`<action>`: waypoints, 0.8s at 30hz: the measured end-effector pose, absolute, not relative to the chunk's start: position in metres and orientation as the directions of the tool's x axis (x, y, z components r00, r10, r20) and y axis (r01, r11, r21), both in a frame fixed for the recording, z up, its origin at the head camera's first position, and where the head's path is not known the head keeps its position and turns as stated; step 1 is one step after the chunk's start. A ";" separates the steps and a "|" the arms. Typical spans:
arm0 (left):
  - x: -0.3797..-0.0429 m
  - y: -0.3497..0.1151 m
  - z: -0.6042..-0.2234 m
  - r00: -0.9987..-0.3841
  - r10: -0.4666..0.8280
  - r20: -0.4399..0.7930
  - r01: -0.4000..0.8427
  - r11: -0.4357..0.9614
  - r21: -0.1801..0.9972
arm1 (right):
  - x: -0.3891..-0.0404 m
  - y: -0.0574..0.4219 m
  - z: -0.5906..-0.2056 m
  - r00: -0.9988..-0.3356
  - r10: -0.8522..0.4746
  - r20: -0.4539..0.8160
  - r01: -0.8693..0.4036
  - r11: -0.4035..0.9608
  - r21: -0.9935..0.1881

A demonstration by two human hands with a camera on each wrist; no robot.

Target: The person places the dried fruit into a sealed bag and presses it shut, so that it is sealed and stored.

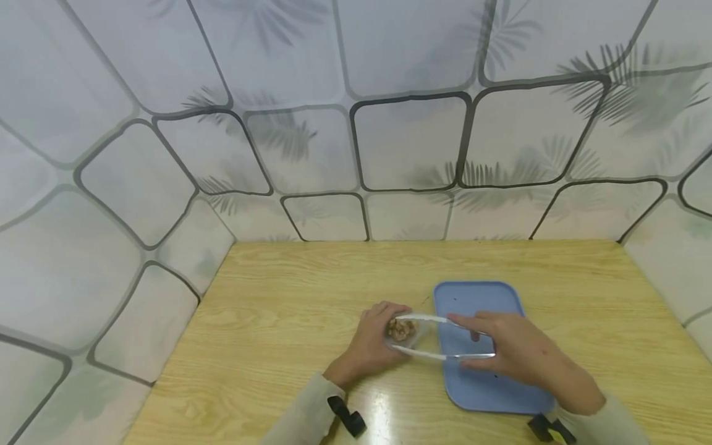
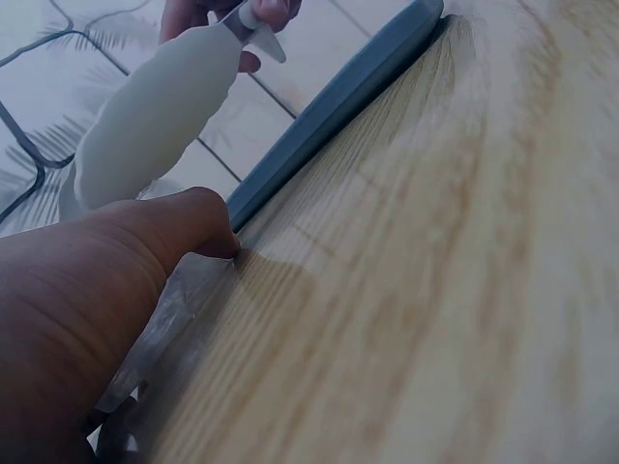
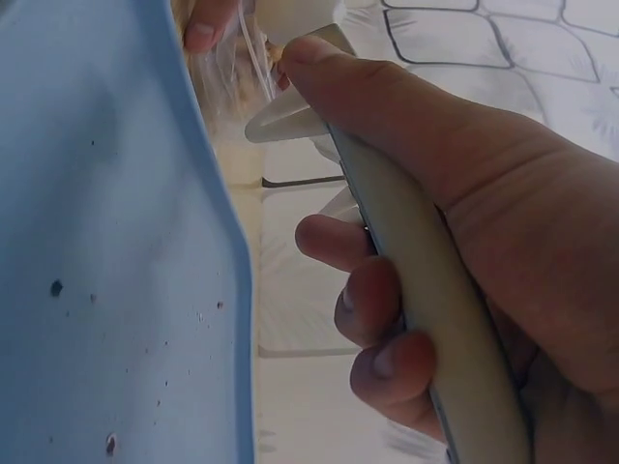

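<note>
My left hand (image 1: 369, 339) grips a clear plastic bag or cup (image 2: 172, 319) on the table, left of the blue tray (image 1: 478, 303); which of the two it is, I cannot tell. Brown, lumpy pieces that look like walnut kernels (image 1: 402, 329) lie inside it. In my right hand (image 1: 520, 349) is a pair of metal tongs (image 3: 426, 280) with white, scalloped ends, held over the tray. The tong arms stand apart, and their white ends reach to the two sides of the clear plastic's mouth. Nothing shows between them apart from the plastic and its contents.
The blue tray has a raised rim and carries small dark crumbs (image 3: 56, 288). Under everything is a wood-grain table (image 1: 278, 296). Patterned wall panels (image 1: 411, 142) rise at its back, left and right.
</note>
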State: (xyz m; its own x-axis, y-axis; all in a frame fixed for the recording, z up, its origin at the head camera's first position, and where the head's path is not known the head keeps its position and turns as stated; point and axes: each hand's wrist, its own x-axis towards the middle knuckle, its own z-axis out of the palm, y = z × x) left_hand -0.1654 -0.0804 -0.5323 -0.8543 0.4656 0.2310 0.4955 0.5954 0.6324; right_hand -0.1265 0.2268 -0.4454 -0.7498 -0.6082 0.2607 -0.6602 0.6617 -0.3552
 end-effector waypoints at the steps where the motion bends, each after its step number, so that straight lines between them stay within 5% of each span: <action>1: -0.165 -0.080 -0.532 -0.854 0.466 0.230 0.495 0.594 0.634 | -0.126 0.228 -0.446 -0.754 -0.604 0.259 -0.656 0.666 -0.355; 14: -0.164 -0.080 -0.532 -0.856 0.463 0.230 0.492 0.592 0.639 | -0.113 0.259 -0.451 -0.865 -0.437 0.247 -0.502 0.759 -0.415; 24: -0.163 -0.080 -0.531 -0.856 0.463 0.229 0.490 0.584 0.647 | -0.113 0.289 -0.464 -0.880 -0.326 0.344 -0.452 0.798 -0.398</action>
State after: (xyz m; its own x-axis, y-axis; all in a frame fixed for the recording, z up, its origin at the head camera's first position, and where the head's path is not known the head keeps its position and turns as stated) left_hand -0.1634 -0.0799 -0.5311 -0.8560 0.4633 0.2293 0.4896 0.5843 0.6472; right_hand -0.1135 0.2891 -0.4636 -0.8803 -0.3263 0.3444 -0.4518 0.7982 -0.3985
